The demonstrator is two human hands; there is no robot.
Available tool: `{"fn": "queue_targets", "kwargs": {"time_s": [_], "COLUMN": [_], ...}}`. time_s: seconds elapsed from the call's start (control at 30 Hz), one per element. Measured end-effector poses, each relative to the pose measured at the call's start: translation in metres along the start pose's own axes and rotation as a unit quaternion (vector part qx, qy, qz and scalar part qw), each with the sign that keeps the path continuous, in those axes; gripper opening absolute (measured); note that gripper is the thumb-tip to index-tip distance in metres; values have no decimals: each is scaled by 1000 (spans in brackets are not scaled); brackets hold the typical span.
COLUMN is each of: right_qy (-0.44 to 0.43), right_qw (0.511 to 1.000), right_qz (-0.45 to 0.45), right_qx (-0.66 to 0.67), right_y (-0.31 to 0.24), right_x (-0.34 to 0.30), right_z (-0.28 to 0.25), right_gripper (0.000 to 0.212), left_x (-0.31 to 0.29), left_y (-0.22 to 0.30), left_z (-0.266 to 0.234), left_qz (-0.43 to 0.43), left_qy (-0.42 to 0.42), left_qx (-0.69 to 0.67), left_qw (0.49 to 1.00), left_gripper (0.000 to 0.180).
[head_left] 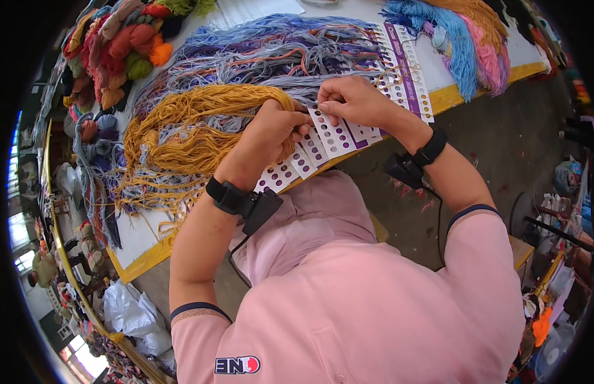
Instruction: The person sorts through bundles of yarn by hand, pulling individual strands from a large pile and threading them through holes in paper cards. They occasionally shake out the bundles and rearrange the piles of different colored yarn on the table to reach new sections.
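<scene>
My left hand point(279, 130) is closed in a pinch beside the left edge of a white card with punched holes point(337, 142). Mustard-yellow yarn point(194, 105) lies bunched around its wrist and knuckles; what sits between the fingertips is too small to make out. My right hand point(356, 101) pinches the card's upper part with thumb and forefinger. Purple marks run along the card, and colored strands show through its holes. More such cards lie overlapped under and left of it, at the table's front edge. Beneath the mustard yarn spreads a wide layer of blue-grey and purple yarn point(258, 67).
A long purple-striped punched card point(409, 70) lies to the right. Beyond it are hanks of blue point(462, 54), pink and tan yarn. Many-colored bundles point(127, 48) crowd the far left. The table has a yellow edge point(143, 264). A white plastic bag point(134, 313) stands lower left.
</scene>
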State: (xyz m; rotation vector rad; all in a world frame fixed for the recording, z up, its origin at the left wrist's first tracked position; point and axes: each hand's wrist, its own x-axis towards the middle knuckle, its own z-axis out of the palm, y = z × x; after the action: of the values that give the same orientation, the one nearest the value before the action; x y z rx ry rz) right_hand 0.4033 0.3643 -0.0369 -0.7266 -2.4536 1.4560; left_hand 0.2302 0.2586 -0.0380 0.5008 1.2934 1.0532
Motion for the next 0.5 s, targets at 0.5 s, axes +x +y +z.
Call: {"fn": "queue_targets", "kwargs": {"time_s": [0.5], "right_qy": [-2], "right_qw": [991], "right_qz": [-58], "right_qx": [-118], "right_y": [3], "right_x": [-1], "right_z": [1], "right_gripper": [14], "left_x": [-13], "left_y": [5], "left_z": [-18], "left_qz": [44], "left_qy": [20], "left_qx": [113], "left_qw": [992], "left_gripper": [14]}}
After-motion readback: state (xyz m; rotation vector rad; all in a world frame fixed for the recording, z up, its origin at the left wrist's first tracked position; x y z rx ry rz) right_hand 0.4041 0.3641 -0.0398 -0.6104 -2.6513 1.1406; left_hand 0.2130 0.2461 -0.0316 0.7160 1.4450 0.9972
